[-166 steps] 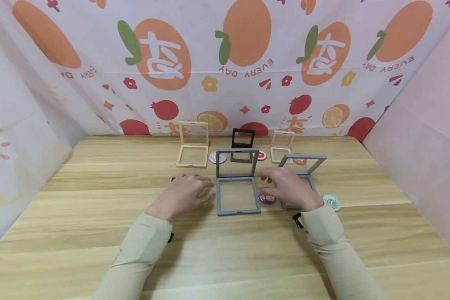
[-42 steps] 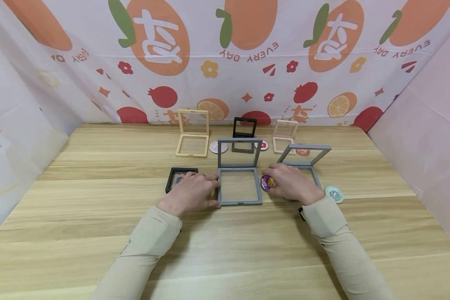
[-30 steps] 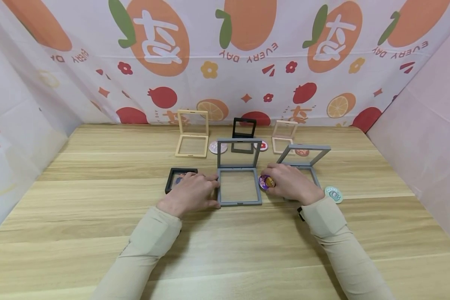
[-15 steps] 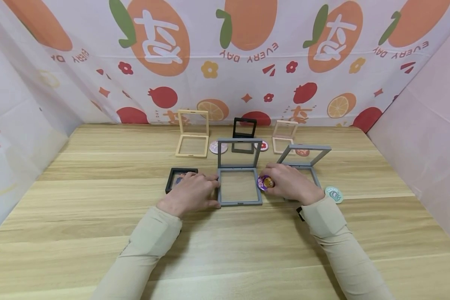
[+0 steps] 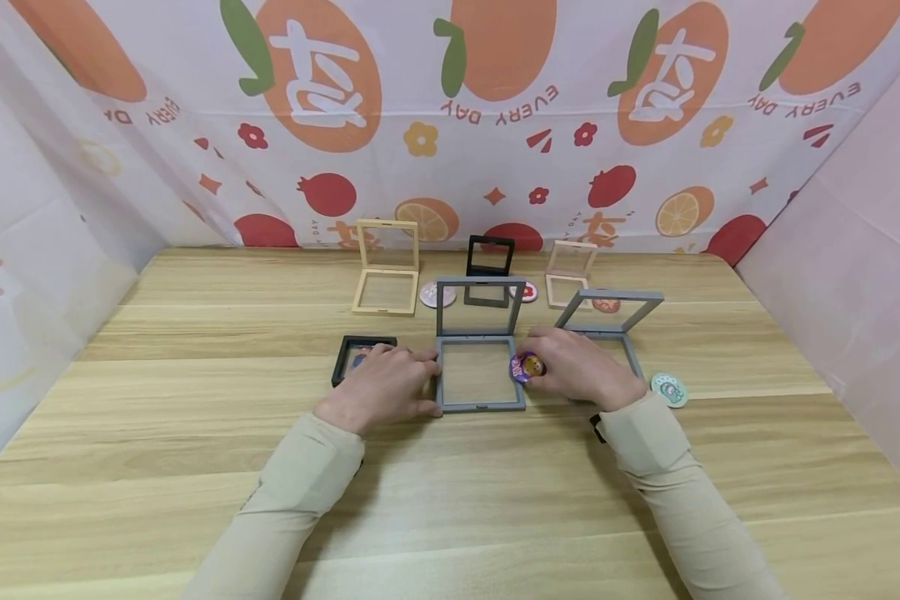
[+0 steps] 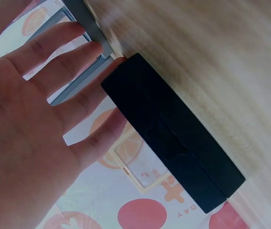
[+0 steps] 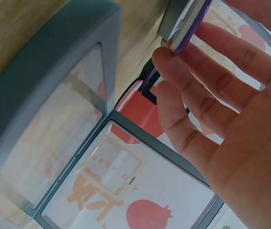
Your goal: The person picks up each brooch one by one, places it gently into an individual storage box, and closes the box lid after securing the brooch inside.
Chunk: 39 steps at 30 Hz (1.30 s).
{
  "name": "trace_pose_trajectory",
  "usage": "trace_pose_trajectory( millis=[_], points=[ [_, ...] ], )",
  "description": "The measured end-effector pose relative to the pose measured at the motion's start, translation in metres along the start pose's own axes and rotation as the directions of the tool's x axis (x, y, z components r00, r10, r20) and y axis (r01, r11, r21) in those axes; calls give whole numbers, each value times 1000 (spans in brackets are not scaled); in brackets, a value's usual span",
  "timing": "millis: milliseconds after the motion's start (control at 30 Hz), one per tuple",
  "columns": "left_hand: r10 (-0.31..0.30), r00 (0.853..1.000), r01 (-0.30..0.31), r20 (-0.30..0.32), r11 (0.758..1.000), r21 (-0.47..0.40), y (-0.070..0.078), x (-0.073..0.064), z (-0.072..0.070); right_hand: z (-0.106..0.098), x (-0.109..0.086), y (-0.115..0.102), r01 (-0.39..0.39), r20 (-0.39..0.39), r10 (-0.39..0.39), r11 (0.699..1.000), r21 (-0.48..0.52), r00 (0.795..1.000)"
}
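Observation:
My right hand (image 5: 581, 365) pinches a round purple button badge (image 5: 527, 367) with a brown bear face. The badge overlaps the right rim of an opened grey display frame (image 5: 481, 407), whose lid stands up behind its clear-film base. In the right wrist view, the badge (image 7: 193, 28) is tilted, its pale back showing, with the fingertips at its edge. My left hand (image 5: 382, 385) rests at the frame's left side, fingers and thumb touching the rim. Beside that hand, a black display frame (image 5: 339, 360) with something dark blue inside is partly hidden; its black side (image 6: 168, 138) fills the left wrist view.
A second opened grey frame (image 5: 633, 354) stands under and behind my right hand, with a mint badge (image 5: 669, 389) to its right. Farther back are opened yellow (image 5: 385, 312), black (image 5: 489, 240) and pink (image 5: 570, 244) frames, plus pink (image 5: 433, 297), red-flower (image 5: 528, 292) and orange-red (image 5: 606, 306) badges.
Since the earliest frame, my left hand has come to the grey frame's side and my right hand has taken hold of the purple badge. Lately the badge has shifted left over the frame's rim.

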<state>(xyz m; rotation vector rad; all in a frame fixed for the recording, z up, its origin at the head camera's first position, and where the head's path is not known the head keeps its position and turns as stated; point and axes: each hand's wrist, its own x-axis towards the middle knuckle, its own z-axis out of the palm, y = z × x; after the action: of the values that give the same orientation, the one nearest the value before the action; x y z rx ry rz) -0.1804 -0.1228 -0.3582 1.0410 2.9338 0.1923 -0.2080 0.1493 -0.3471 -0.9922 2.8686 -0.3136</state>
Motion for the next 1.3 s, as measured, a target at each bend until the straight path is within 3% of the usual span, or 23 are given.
trace_pose_trajectory(
  millis=[1300],
  points=[
    [9, 1000, -9, -9, 1000, 18, -1, 0, 1, -3, 8, -8, 43, 28, -45, 998, 49, 999]
  ],
)
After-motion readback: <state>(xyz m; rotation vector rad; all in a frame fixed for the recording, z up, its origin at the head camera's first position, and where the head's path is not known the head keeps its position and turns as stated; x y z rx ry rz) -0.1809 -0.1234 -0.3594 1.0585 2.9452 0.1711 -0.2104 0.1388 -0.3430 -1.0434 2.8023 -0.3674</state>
